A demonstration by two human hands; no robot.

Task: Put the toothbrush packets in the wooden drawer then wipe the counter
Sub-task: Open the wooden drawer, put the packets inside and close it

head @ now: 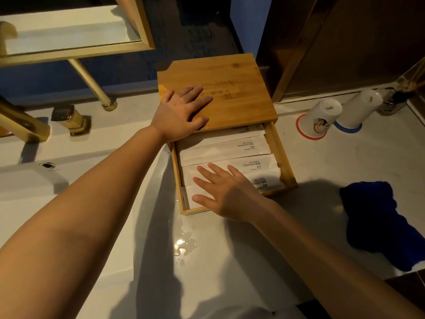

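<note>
Item: wooden drawer (284, 157), pulled out toward the person from under its bamboo box (230, 88) on the counter (345, 162). Contents: toothbrush packets (220, 149), white, laid flat in overlapping rows, long axes running left to right, across the drawer's line of travel. Left hand (181, 109) lay flat, fingers spread, on the box top, holding nothing. Right hand (226, 192), the nearer to the packets, rested on the front rows with fingers straight. Closing likely meant pushing the drawer front away. Blue cloth (379, 224) lay right of the drawer; a water puddle (185, 245) sat just in front.
</note>
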